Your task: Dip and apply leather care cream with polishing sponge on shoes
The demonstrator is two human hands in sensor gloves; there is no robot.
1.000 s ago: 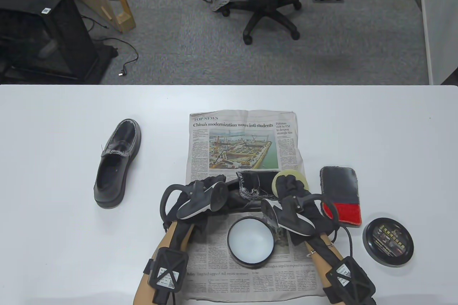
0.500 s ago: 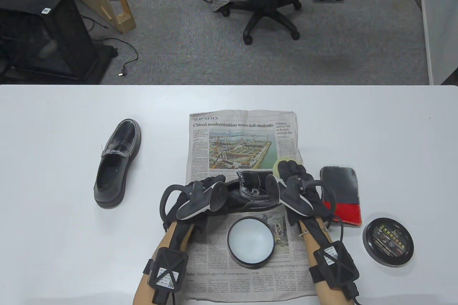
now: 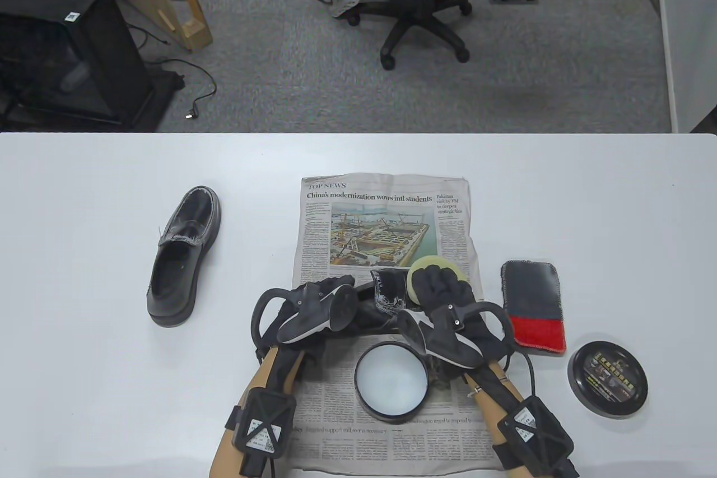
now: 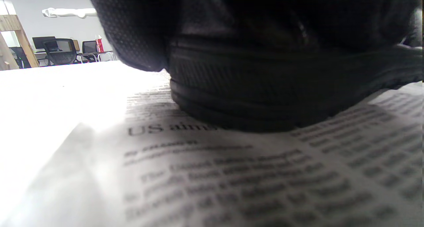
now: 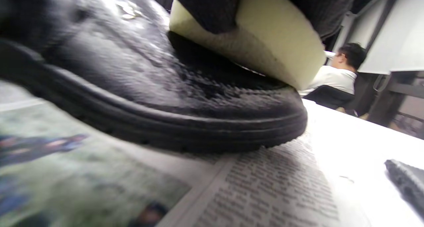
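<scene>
Pressing down on the shoe's toe, the right hand (image 3: 442,290) holds the yellow polishing sponge (image 5: 265,51), fingers curled over its top; sponge face touches the glossy black leather. This shoe (image 5: 155,97) lies on the newspaper (image 3: 386,220), sole on the print. Left hand (image 3: 313,304) grips the shoe's heel end, fingers wrapped around it. Open cream tin (image 3: 391,381) sits on the newspaper just nearer the person than the shoe, between the forearms. Tin lid (image 3: 608,379) and a black-and-red cloth (image 3: 532,304) lie right of the newspaper on the counter (image 3: 84,360). Second shoe (image 3: 185,256) stands well left of the newspaper.
</scene>
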